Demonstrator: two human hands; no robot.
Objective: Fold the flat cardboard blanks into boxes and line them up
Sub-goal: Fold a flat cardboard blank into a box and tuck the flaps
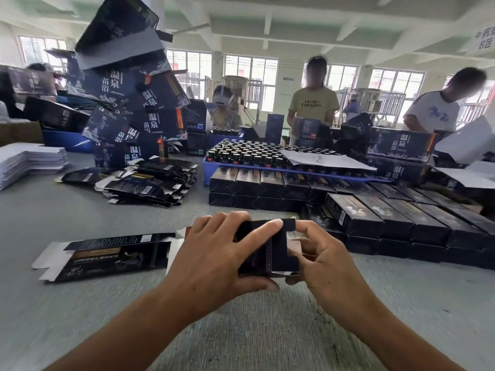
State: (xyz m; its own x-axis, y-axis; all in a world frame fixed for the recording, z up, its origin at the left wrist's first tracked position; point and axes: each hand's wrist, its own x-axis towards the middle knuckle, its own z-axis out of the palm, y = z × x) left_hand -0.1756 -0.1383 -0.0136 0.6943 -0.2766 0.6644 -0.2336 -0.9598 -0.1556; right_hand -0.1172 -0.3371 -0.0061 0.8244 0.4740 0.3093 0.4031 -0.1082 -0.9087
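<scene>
Hands work together just above the grey tabletop (80, 317): the left hand (214, 258) grips a dark, partly folded box (267, 250) from its left side, fingers curled over the top edge and thumb beneath, while the right hand (321, 266) pinches the box's right end at its flaps. One flat blank (107, 257) lies on the tabletop just left of the hands, printed side up. Farther back sits a loose pile of flat blanks (152, 183). To the right, finished boxes (388, 212) stand lined up in stacked rows, in front of a blue tray of dark bottles (257, 153). Three people (312, 103) stand at the far side
</scene>
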